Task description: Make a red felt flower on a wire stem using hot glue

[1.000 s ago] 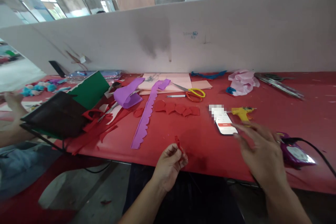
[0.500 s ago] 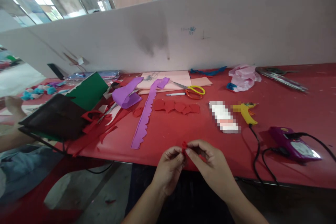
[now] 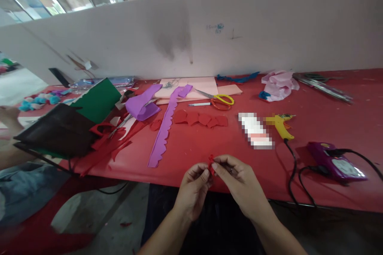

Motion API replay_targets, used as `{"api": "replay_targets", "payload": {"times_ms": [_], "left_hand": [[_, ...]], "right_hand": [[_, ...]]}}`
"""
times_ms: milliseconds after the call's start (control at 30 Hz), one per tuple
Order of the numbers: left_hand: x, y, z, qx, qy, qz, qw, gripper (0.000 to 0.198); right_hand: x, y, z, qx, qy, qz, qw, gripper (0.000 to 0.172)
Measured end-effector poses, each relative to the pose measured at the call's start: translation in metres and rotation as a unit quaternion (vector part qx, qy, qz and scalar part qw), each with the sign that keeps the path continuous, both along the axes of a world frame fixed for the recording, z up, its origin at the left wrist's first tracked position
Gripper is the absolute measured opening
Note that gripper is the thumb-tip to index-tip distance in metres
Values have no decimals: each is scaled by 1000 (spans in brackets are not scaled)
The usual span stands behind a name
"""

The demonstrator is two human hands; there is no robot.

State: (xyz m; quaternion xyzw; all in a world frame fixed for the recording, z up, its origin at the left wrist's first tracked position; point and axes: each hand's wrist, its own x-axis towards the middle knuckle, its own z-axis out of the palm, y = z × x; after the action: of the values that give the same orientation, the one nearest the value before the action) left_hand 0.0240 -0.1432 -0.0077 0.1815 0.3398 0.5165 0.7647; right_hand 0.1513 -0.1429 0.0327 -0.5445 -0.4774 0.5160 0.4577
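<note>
Close to the table's front edge, my left hand (image 3: 193,189) and my right hand (image 3: 237,185) meet around a small rolled piece of red felt (image 3: 211,163). Both pinch it between thumb and fingertips, so much of it is hidden. Beyond them lies a row of cut red felt petals (image 3: 202,119). A scalloped purple felt strip (image 3: 161,137) stretches to the left of the petals. Scissors with yellow and red handles (image 3: 223,99) rest behind, beside a white pen (image 3: 199,104). To the right is a yellow glue gun (image 3: 283,125) with its cord.
A purple power strip (image 3: 336,163) with plugged cables sits at the right. Red felt scraps (image 3: 119,139), a green sheet (image 3: 101,101) and a dark brown bag-like item (image 3: 61,129) crowd the left. Another person's arm (image 3: 12,155) shows there. A white partition (image 3: 134,40) stands behind.
The view has tilted and shifted slightly. My hands still hold the red felt together at nearly the same spot, with the fingers slightly readjusted.
</note>
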Motion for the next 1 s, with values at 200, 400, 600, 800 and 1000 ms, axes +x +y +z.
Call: {"api": "replay_targets", "payload": {"times_ms": [200, 400, 600, 800, 1000], "left_hand": [[0, 0, -1, -20, -24, 17, 999, 12], [-1, -1, -2, -24, -44, 3, 999, 8], [-1, -1, -5, -51, -47, 21, 997, 13], [0, 1, -10, -19, -51, 8, 999, 9], [1, 0, -9, 4, -40, -1, 999, 8]], "right_hand": [[0, 3, -2, -6, 49, 4, 999, 16], [-1, 5, 1, -18, 62, 8, 998, 21], [-1, 4, 2, 3, 39, 11, 999, 16], [-1, -1, 2, 32, -8, -9, 999, 11], [0, -2, -1, 36, 16, 6, 999, 10]]}}
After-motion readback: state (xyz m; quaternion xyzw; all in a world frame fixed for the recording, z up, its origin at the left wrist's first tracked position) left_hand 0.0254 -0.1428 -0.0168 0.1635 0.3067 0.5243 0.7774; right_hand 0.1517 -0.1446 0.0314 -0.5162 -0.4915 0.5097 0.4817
